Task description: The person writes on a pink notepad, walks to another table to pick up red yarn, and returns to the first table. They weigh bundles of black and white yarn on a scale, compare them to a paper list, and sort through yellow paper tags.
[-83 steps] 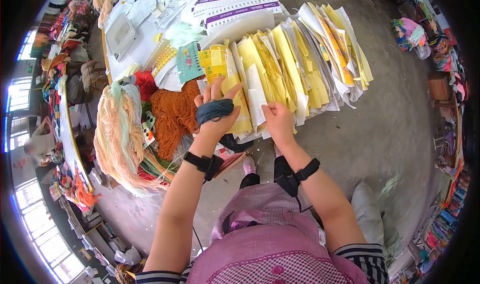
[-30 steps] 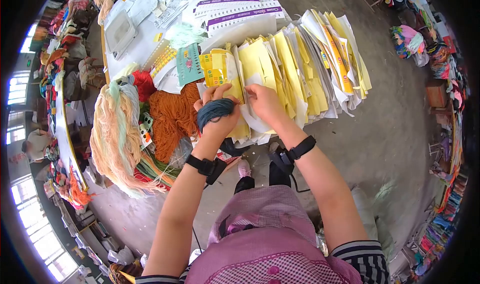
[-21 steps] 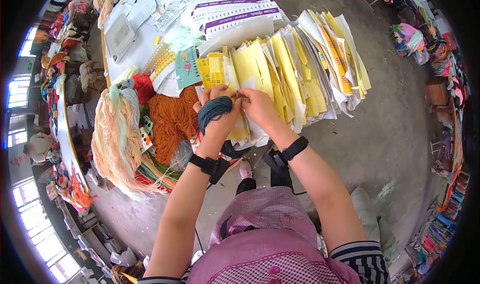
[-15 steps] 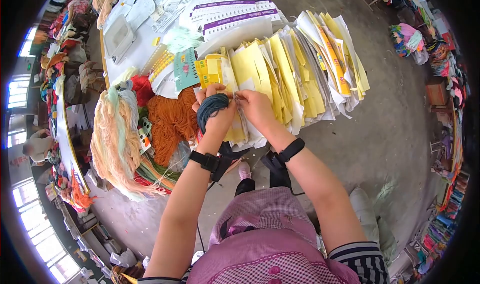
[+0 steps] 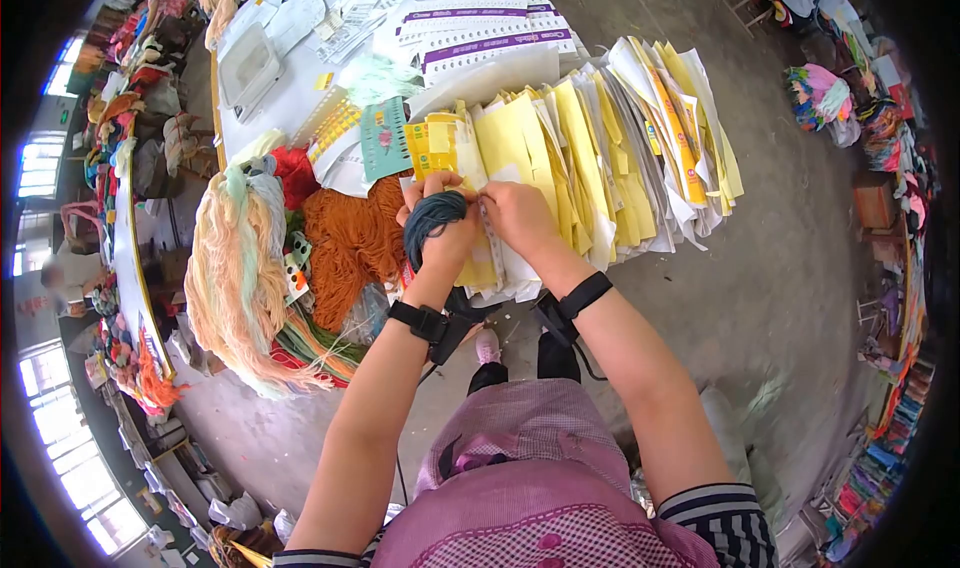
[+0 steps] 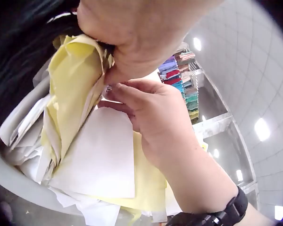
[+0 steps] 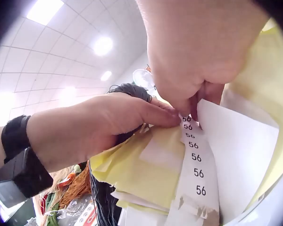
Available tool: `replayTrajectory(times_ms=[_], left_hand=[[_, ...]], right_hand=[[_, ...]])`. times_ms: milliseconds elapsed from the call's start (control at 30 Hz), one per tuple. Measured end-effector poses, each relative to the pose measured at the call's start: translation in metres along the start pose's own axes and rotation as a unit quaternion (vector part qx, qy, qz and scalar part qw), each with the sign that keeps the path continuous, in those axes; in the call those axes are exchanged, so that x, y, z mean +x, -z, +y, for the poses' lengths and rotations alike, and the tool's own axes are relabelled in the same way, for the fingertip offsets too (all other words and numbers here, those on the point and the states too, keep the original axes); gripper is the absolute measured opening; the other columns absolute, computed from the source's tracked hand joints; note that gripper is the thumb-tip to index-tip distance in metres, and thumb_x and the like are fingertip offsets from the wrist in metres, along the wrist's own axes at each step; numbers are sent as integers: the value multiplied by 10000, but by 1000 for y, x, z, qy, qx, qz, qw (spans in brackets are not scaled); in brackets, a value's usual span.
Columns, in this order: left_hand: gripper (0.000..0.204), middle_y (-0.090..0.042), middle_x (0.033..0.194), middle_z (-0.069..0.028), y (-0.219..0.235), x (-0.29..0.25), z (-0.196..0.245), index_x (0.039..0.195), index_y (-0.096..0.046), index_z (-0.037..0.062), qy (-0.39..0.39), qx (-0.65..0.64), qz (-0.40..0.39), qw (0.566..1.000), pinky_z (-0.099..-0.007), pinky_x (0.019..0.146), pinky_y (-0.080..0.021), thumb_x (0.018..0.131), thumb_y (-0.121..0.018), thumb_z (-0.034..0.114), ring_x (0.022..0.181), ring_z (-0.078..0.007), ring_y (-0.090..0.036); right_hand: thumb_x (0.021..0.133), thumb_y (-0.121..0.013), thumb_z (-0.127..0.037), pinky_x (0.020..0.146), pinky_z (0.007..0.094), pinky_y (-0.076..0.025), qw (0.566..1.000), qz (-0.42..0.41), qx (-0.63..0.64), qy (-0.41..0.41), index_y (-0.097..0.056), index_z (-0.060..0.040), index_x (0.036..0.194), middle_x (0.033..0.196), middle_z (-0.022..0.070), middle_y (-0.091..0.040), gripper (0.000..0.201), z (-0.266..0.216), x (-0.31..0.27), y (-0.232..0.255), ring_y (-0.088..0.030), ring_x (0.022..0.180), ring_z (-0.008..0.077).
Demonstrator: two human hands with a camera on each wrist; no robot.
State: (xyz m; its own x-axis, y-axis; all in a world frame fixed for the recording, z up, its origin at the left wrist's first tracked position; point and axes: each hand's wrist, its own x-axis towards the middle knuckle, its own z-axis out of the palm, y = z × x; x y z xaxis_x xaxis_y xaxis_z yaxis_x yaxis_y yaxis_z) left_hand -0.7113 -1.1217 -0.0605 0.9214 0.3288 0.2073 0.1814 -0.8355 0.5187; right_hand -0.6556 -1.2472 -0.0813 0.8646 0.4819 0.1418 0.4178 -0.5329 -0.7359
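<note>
A skein of dark teal yarn lies looped over my left hand, which holds it above the yellow envelopes at the left end of a packed row. My right hand is right beside it. In the right wrist view, a paper strip printed with repeated "56" runs up between the hands. The thumb of my left hand is at the strip's upper edge, and fingers of my right hand pinch its top. A white envelope stands alongside the strip.
More yellow and white envelopes fill the row to the right. Orange yarn and pale peach skeins lie at the left. Behind are a teal card, a plastic box and purple-banded cards.
My right hand has moved left from a white envelope to meet my left hand. The spread left fingers have drawn in, and the printed strip now shows between the hands.
</note>
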Motion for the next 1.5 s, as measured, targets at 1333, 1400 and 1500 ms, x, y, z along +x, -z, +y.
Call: replayTrajectory(times_ms=[1333,1400,1500], left_hand=[[150,-639,765,-89,340,-320,-71,936,-606,18,274,-728,-142,612,-233,424,-337,896,-643,158,499,-108,-524],[150,-641,769,-92,363,-336,-90,938,-606,17,275,-729,-125,614,-228,424,-335,897,-640,157,504,-107,-527],[152,-644,777,-102,391,-368,-133,947,-606,8,284,-734,-98,609,-214,418,-322,907,-634,153,503,-105,-522]], right_hand=[[890,-626,32,851,271,-523,790,-433,432,36,-602,18,1168,1185,98,-623,279,-331,-192,-18,-615,1020,141],[870,-647,41,841,273,-517,777,-465,409,112,-659,28,1019,1146,100,-637,150,-362,-192,-43,-622,997,145],[869,-646,49,852,280,-512,756,-491,404,157,-661,34,960,1120,101,-643,93,-402,-195,-94,-628,974,138]])
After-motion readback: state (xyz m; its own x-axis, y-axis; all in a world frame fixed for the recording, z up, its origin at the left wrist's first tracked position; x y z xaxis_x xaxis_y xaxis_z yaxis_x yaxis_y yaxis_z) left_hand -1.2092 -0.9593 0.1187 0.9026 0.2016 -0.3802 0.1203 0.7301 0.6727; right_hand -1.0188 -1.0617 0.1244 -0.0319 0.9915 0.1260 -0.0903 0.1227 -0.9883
